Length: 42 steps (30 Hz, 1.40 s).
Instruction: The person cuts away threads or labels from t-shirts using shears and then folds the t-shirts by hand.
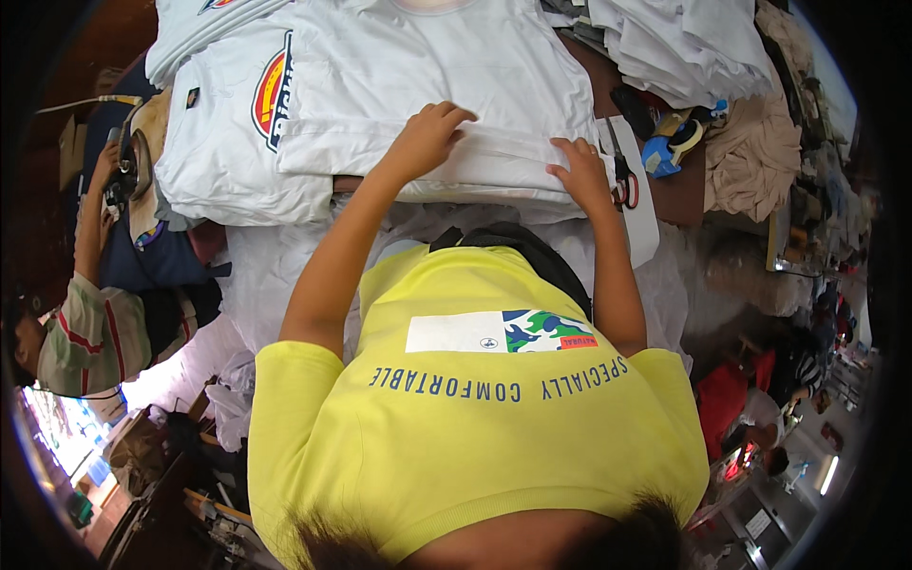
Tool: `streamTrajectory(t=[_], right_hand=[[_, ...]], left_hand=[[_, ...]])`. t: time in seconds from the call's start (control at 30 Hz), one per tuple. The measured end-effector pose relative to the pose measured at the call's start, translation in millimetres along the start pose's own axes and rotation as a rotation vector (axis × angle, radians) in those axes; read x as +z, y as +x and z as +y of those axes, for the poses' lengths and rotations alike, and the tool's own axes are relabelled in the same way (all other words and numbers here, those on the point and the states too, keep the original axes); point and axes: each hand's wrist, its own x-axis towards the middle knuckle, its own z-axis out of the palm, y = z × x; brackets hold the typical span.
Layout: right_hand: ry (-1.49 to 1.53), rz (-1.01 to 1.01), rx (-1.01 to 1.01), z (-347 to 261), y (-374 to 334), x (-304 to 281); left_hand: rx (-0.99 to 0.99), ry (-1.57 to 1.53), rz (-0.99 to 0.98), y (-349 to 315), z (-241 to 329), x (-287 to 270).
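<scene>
A white T-shirt (pixel 437 62) lies flat on the table in front of me, its near edge turned up into a wide folded band. My left hand (pixel 432 141) rests on that band near its middle, fingers loosely bent and pointing right, with no cloth visibly gripped. At the band's right end is my right hand (pixel 581 173), touching the cloth with thumb and fingers apart. Under and left of the shirt lies a stack of folded white T-shirts (pixel 214 142), the top one with a red and yellow print. What lies under my fingers is hidden.
Right of the shirt are scissors (pixel 622 171) on white card (pixel 643 223), a tape dispenser (pixel 670 147), beige cloth (pixel 755 142) and piled white garments (pixel 679 43). At left, another person's hand (pixel 104 166) holds an iron (pixel 133 166). Clear plastic (pixel 261 275) hangs before the table.
</scene>
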Motion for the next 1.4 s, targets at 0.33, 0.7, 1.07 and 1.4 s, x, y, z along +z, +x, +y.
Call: streamTrajectory(t=[0.33, 0.7, 1.07, 1.4], right_hand=[[0.055, -0.279, 0.227, 1, 30, -2], [-0.01, -0.402, 0.133, -1, 43, -5], [0.084, -0.473, 0.368, 1, 70, -72], [0.647, 0.511, -0.816, -174, 152, -135]], left_hand=[[-0.077, 0.428, -0.269, -9, -50, -32], [0.098, 0.324, -0.211, -22, -59, -31], [-0.197, 0.22, -0.332, -39, -12, -36], [-0.563, -1.19, -0.156, -2, 93, 35]])
